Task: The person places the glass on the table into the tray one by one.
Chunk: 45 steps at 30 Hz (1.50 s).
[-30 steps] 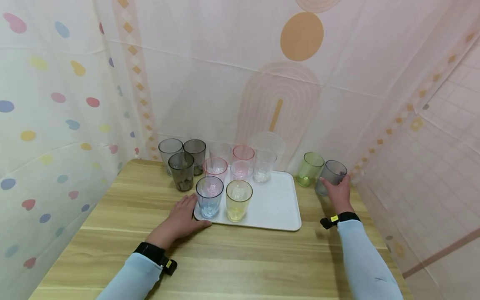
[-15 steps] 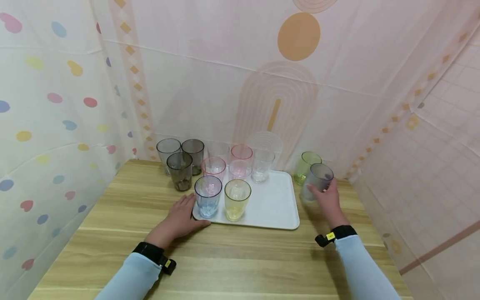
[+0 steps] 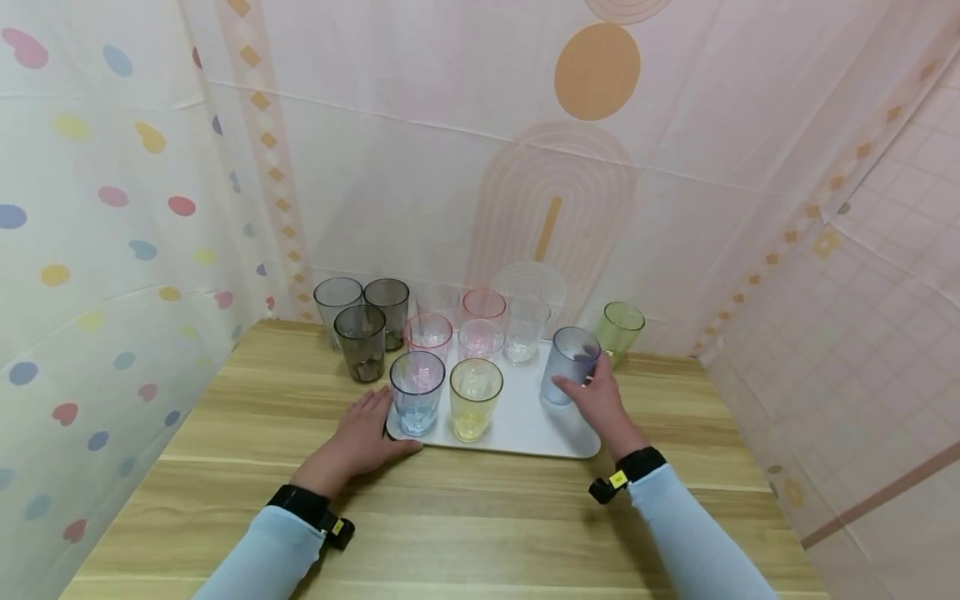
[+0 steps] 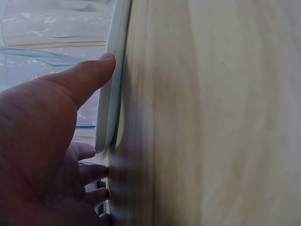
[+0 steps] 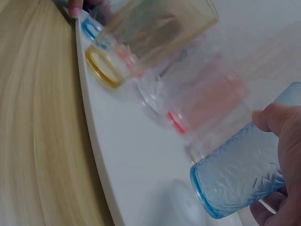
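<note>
Tray (image 3: pixel 523 421) looks part-loaded; right hand (image 3: pixel 600 402) pinches blue glass (image 3: pixel 559 370) over it, left hand (image 3: pixel 362 439) spread; green glass (image 3: pixel 622 327) off-tray, 2 o'clock.

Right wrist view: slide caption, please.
Right hand holding a patterned blue glass over a white tray with a yellow glass standing on it.
</note>
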Tool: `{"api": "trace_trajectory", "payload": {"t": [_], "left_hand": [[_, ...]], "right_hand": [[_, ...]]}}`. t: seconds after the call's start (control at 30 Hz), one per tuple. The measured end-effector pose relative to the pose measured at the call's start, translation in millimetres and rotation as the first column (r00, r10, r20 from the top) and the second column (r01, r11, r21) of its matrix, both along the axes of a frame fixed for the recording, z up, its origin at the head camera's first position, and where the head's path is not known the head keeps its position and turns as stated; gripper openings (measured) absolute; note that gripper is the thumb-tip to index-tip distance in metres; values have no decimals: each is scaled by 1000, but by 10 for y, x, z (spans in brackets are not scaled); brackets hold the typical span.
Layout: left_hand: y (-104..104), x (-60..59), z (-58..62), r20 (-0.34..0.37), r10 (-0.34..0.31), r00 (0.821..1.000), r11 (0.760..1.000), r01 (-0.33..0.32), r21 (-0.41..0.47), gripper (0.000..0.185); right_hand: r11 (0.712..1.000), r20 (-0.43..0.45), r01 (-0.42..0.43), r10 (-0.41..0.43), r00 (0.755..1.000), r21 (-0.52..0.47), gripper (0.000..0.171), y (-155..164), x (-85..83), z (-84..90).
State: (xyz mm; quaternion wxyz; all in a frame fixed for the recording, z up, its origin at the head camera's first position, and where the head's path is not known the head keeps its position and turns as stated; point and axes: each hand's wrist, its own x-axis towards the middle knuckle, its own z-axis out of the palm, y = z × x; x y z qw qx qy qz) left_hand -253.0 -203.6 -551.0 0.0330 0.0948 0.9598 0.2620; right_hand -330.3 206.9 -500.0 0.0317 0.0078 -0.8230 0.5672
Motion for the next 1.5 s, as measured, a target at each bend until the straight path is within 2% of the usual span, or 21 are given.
{"api": "trace_trajectory", "payload": {"t": [0.3,0.6,0.73,1.1,1.5], "left_hand": [[0,0,-22,5,1,1000,1000,-1,3,118],[-3,14,3,-2,1,1000,1000,-1,1,118],[2,20,19,-4,3,1000,1000,-3,3,118],[-22,-12,-44,3,10,1000,1000,-10,-8,120],[-13,-13,-30,11,10,1000,1000,-10,-2,119]], "right_hand": [[998,-40,-60,60,997,8,86,-373,-29,-23],[995,-50,-96,96,994,7,85,-567,-107,-23],[995,-51,-99,99,994,2,84,-612,-129,-29],[996,-54,-91,91,994,6,84,-643,-121,-133],[995,-62,-91,93,994,35,83,-641,-138,-199]]}}
